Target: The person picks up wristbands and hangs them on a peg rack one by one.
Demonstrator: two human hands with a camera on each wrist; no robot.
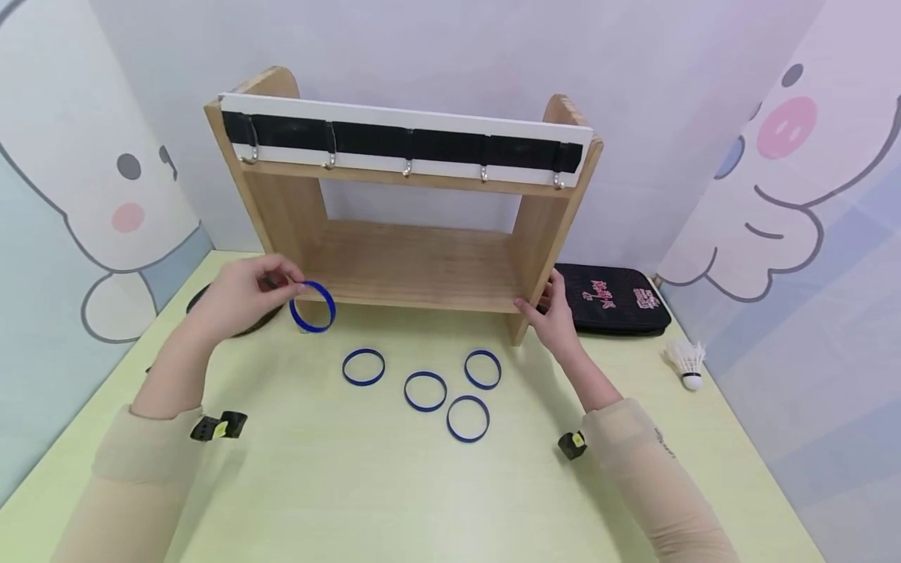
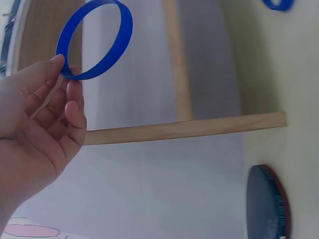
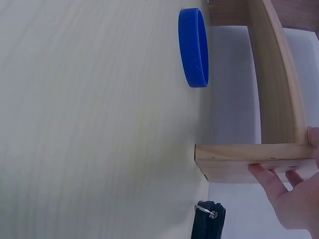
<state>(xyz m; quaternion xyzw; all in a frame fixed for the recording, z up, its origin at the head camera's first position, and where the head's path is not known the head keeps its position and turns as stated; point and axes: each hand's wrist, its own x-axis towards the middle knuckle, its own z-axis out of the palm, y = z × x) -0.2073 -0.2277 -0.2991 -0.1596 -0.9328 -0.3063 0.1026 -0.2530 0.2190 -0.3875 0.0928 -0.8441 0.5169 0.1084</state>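
Observation:
My left hand (image 1: 242, 293) pinches a blue wristband (image 1: 332, 308) between thumb and fingers, in front of the left end of a wooden shelf (image 1: 415, 266). In the left wrist view the wristband (image 2: 122, 47) stands up from the fingertips as a loop. My right hand (image 1: 556, 319) holds the shelf's right side panel, thumb on the lower board's front edge and fingers around the outer face; in the right wrist view fingers (image 3: 269, 180) press that panel. Along the shelf's top front runs a white strip with a black band (image 1: 373, 141) and several metal hooks (image 1: 407, 166).
Several more blue wristbands lie on the table, among them one at left (image 1: 364, 383) and one nearest me (image 1: 468, 440). A black zip case (image 1: 612, 301) and a shuttlecock (image 1: 686, 361) lie at right. Behind my left hand is a dark round paddle (image 2: 266, 204).

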